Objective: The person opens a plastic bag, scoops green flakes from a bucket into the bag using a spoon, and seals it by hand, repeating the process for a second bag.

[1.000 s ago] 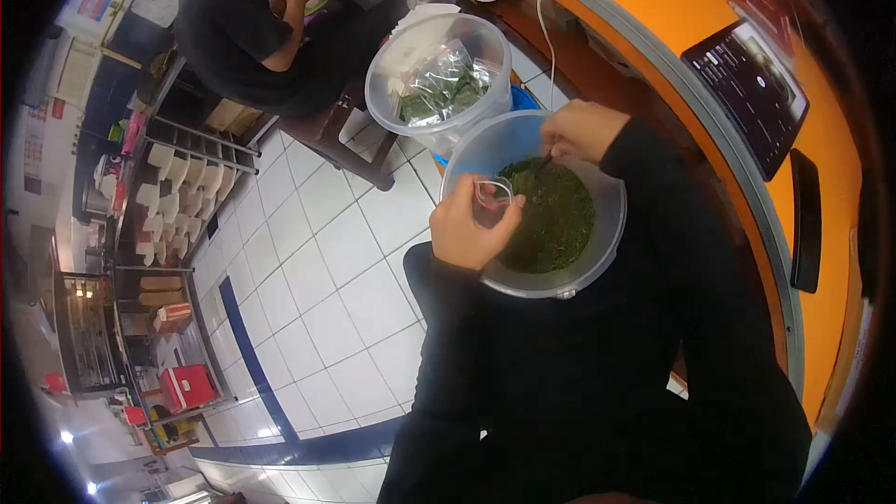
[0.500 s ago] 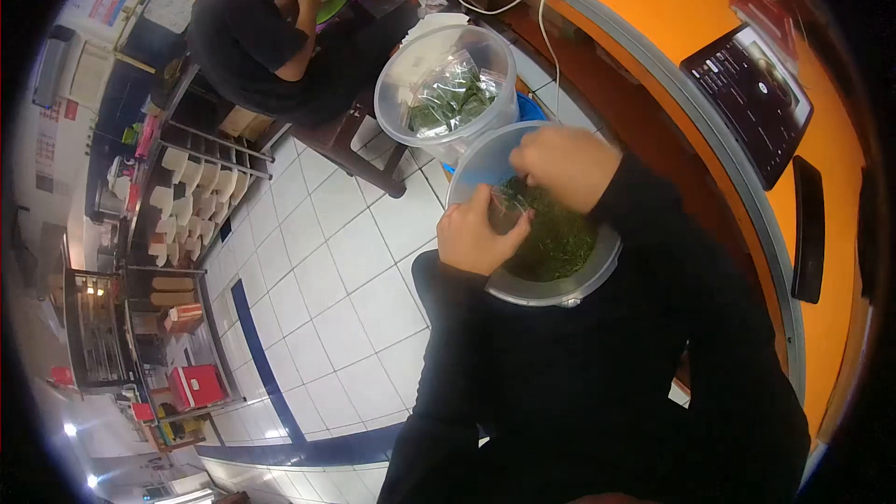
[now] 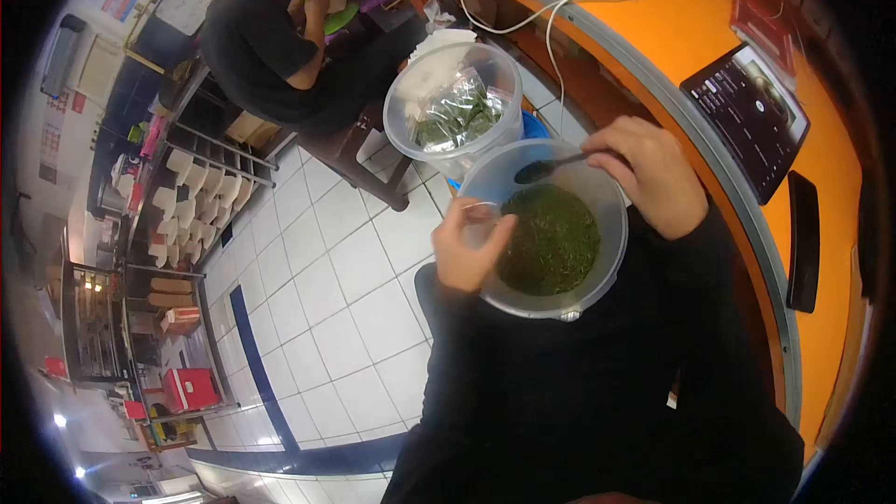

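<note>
My right hand is closed round the handle of a dark spoon, its bowl hanging over the back of a clear plastic bucket. Chopped green herbs fill the lower part of that bucket, which sits at my lap. At its left rim, my left hand holds a small clear plastic bag between thumb and fingers. Only the bag's pale upper edge shows well; its contents are hard to make out.
Behind stands another clear bucket with several filled green packets. A seated person works at the far left. On the right, an orange counter bears a tablet and white cables. White tiles cover the floor.
My right hand has moved right and away from the left one, and the spoon in it now shows. My left hand has shifted slightly, still with the bag. The view has tilted a little.
</note>
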`<state>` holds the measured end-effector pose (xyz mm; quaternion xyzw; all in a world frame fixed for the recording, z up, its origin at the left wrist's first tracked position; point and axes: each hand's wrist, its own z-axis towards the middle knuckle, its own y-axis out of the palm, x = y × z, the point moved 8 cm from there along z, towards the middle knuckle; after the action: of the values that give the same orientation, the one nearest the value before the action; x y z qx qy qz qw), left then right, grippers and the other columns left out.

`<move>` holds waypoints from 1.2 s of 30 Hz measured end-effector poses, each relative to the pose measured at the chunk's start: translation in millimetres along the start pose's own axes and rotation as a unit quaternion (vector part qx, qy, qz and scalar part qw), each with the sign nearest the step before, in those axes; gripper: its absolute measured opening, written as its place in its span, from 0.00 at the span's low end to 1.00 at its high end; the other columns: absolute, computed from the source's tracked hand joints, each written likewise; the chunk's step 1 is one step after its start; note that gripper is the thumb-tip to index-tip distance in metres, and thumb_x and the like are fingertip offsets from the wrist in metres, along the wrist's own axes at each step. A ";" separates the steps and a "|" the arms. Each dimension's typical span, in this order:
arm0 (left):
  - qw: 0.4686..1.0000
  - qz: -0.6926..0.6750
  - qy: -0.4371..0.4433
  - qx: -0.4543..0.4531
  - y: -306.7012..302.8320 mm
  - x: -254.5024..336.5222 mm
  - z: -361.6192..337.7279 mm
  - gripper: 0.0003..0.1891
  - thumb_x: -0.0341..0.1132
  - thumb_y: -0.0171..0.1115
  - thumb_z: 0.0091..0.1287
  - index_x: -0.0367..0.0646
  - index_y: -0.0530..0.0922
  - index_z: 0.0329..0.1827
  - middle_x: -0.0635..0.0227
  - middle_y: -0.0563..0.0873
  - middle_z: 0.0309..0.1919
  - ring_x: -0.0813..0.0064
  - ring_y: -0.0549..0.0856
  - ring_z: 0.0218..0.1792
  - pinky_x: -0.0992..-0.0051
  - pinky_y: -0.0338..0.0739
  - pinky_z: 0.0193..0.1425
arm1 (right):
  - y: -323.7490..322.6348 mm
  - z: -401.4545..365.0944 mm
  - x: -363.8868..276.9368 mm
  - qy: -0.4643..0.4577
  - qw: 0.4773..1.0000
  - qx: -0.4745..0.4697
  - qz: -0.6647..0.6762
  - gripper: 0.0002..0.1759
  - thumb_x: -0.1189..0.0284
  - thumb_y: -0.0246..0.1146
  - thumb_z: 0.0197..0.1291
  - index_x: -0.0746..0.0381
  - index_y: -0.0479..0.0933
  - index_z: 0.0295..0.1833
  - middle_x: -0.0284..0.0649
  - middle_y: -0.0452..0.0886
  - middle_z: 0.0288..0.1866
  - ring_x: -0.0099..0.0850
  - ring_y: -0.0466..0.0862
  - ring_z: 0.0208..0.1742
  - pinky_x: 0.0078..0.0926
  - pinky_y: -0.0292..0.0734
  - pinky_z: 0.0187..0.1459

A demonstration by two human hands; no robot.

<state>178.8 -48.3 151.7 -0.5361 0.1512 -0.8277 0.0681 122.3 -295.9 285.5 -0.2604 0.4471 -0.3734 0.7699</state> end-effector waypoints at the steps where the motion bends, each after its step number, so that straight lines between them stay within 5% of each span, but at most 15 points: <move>1: 0.992 -0.111 -0.052 0.038 -11.0 6.5 -2.2 0.19 0.37 0.83 0.60 0.38 0.81 0.44 0.70 0.87 0.33 0.77 0.85 0.36 0.74 0.79 0.44 | 2.2 -5.0 2.6 -0.004 1.000 0.005 -0.002 0.08 0.74 0.71 0.64 0.66 0.87 0.44 0.47 0.88 0.42 0.48 0.87 0.49 0.44 0.81 0.52; 4: 0.998 0.026 -0.027 -0.046 -0.1 37.9 -8.5 0.19 0.35 0.83 0.61 0.40 0.81 0.48 0.65 0.91 0.34 0.76 0.90 0.39 0.72 0.83 0.46 | 53.9 -27.4 29.9 0.084 0.985 -0.152 0.025 0.12 0.69 0.73 0.63 0.63 0.88 0.50 0.48 0.87 0.47 0.47 0.86 0.54 0.43 0.81 0.55; 9: 0.997 0.052 0.015 -0.063 22.0 34.7 -11.1 0.21 0.37 0.85 0.56 0.39 0.81 0.45 0.67 0.89 0.32 0.74 0.88 0.36 0.73 0.81 0.46 | 62.8 -35.7 2.4 0.038 0.994 -0.057 0.087 0.19 0.63 0.70 0.70 0.55 0.84 0.63 0.44 0.81 0.59 0.45 0.82 0.62 0.43 0.79 0.62; 12: 0.989 0.101 0.058 -0.090 29.5 36.7 -13.2 0.21 0.39 0.85 0.55 0.40 0.82 0.44 0.62 0.90 0.33 0.64 0.90 0.37 0.68 0.82 0.46 | 81.7 -44.6 -18.8 -0.020 0.974 -0.147 0.172 0.23 0.64 0.72 0.67 0.55 0.83 0.66 0.43 0.81 0.57 0.47 0.81 0.62 0.44 0.77 0.64; 17: 0.982 0.149 0.064 -0.097 32.5 37.8 -14.0 0.26 0.51 0.84 0.55 0.46 0.82 0.47 0.63 0.90 0.33 0.53 0.88 0.36 0.58 0.79 0.46 | 92.7 -48.3 -15.8 0.006 0.980 -0.090 0.179 0.21 0.62 0.71 0.67 0.51 0.85 0.64 0.41 0.81 0.56 0.44 0.81 0.58 0.43 0.78 0.61; 19: 0.982 0.150 0.063 -0.091 30.9 27.3 -15.6 0.26 0.50 0.84 0.54 0.46 0.82 0.47 0.64 0.90 0.33 0.54 0.88 0.36 0.58 0.79 0.46 | 98.9 -53.7 -17.6 -0.045 0.987 -0.131 0.087 0.23 0.61 0.72 0.66 0.50 0.84 0.66 0.39 0.83 0.54 0.43 0.82 0.56 0.41 0.78 0.60; 26: 0.984 0.142 0.071 -0.080 31.2 31.2 -15.6 0.25 0.48 0.85 0.52 0.48 0.82 0.47 0.66 0.90 0.34 0.55 0.88 0.37 0.60 0.78 0.45 | 97.1 -53.5 -18.1 -0.026 0.989 -0.120 0.082 0.21 0.58 0.71 0.66 0.49 0.87 0.63 0.35 0.83 0.50 0.39 0.81 0.53 0.41 0.78 0.58; 33: 0.989 0.110 0.040 -0.092 32.2 24.5 -16.3 0.27 0.49 0.85 0.51 0.48 0.82 0.47 0.67 0.90 0.34 0.55 0.88 0.37 0.58 0.79 0.45 | 97.0 -55.1 -20.4 -0.054 0.992 -0.094 0.071 0.14 0.57 0.71 0.66 0.53 0.89 0.49 0.34 0.82 0.47 0.38 0.82 0.52 0.41 0.78 0.56; 36: 0.981 0.124 0.088 -0.121 36.7 26.4 -18.9 0.23 0.40 0.83 0.52 0.41 0.81 0.47 0.58 0.90 0.35 0.57 0.91 0.38 0.64 0.83 0.46 | 96.7 -58.3 -19.7 -0.083 0.990 -0.081 0.074 0.10 0.61 0.70 0.67 0.52 0.88 0.48 0.35 0.83 0.48 0.38 0.83 0.50 0.40 0.78 0.54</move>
<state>148.8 -86.9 155.6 -0.4429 0.3207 -0.8323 0.0910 97.6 -227.3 197.1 -0.3185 0.4286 -0.2552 0.8061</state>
